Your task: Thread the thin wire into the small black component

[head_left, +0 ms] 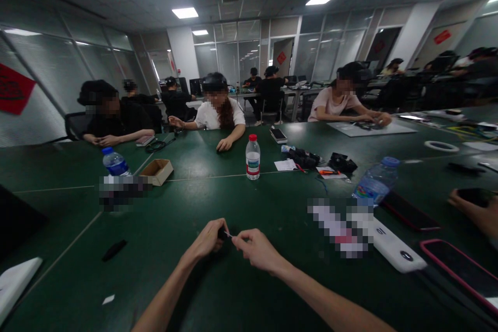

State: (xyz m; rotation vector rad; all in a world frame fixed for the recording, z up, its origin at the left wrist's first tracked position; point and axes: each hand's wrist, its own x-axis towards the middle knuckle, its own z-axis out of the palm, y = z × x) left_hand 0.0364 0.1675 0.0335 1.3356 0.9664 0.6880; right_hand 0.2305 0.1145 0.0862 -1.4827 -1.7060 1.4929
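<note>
Green tabletop (194, 192). Left grip (210, 237): closed on dark object (222, 234). Right grip (252, 249), just beside: pinching pale strip (229, 234). Risk: tear from overpulling.

The left hand (209, 239) is hiding most of a dark object (222, 233); the left edge is cropping a white slab (17, 286).

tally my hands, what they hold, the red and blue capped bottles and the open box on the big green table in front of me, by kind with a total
Hands, left hand and right hand: 2
Small dark thing: 1
Thin pale strip: 1
Red-capped bottle: 1
Blue-capped bottles: 2
Open box: 1
Total: 8
</note>
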